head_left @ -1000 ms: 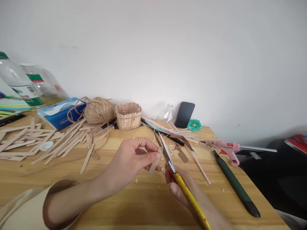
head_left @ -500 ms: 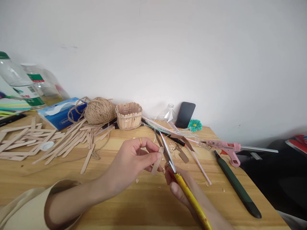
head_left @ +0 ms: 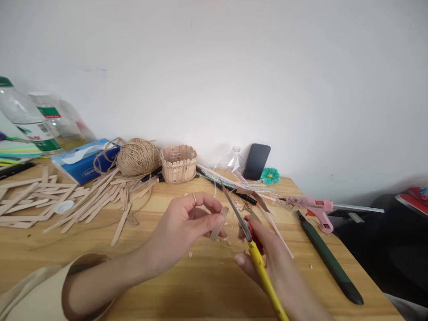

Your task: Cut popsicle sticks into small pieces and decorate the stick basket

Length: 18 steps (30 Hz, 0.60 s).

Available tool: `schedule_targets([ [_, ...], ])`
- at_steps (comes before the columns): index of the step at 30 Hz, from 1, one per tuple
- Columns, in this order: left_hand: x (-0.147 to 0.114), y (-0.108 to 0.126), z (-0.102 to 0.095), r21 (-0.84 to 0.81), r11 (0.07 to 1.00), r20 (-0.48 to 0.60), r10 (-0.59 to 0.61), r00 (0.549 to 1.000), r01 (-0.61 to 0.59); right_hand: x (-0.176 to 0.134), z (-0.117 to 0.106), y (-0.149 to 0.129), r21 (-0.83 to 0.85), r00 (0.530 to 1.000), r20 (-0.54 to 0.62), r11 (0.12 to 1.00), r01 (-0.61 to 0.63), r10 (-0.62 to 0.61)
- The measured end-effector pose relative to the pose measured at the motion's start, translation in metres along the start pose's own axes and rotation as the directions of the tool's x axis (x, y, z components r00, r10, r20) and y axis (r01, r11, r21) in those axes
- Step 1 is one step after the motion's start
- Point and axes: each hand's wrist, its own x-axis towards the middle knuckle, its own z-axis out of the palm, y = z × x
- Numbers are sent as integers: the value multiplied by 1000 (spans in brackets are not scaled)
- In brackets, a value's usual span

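Observation:
Between the thumb and fingers of my left hand (head_left: 192, 223) is a short wooden craft stick (head_left: 220, 225) with a rounded top end, held tilted. My right hand (head_left: 267, 249) is closed around yellow-handled scissors (head_left: 256, 254). Their blades point up and away, look nearly together, and stand just right of the stick, apart from it. A bit of red shows at the scissors by my right fingers. Small wood clippings (head_left: 245, 206) lie scattered on the table beyond and between my hands.
Craft sticks (head_left: 100, 196) are heaped at left, below a twine ball (head_left: 138, 157) and a blue tissue pack (head_left: 87, 162). A small stick basket (head_left: 179, 164) stands behind my hands. At right are a pink glue gun (head_left: 321, 209), a dark green cutter (head_left: 329, 258) and the table's edge.
The scissor blades have come closer together, and my right hand has shifted slightly right, away from the stick. My left hand stays nearly in place with the stick.

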Motion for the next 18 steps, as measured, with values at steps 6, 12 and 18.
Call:
schedule_targets([
  [6, -1, 1, 2, -104, 991, 30, 84, 996, -80, -1, -12, 16, -604, 842, -368, 790, 106, -394],
  [12, -4, 0, 3, -114, 991, 44, 77, 996, -72, -6, -22, 21, -735, 808, -341, 672, 90, -481],
  [18, -5, -2, 3, -111, 990, 43, 89, 995, -83, -7, -25, 20, -779, 790, -316, 619, 100, -526],
])
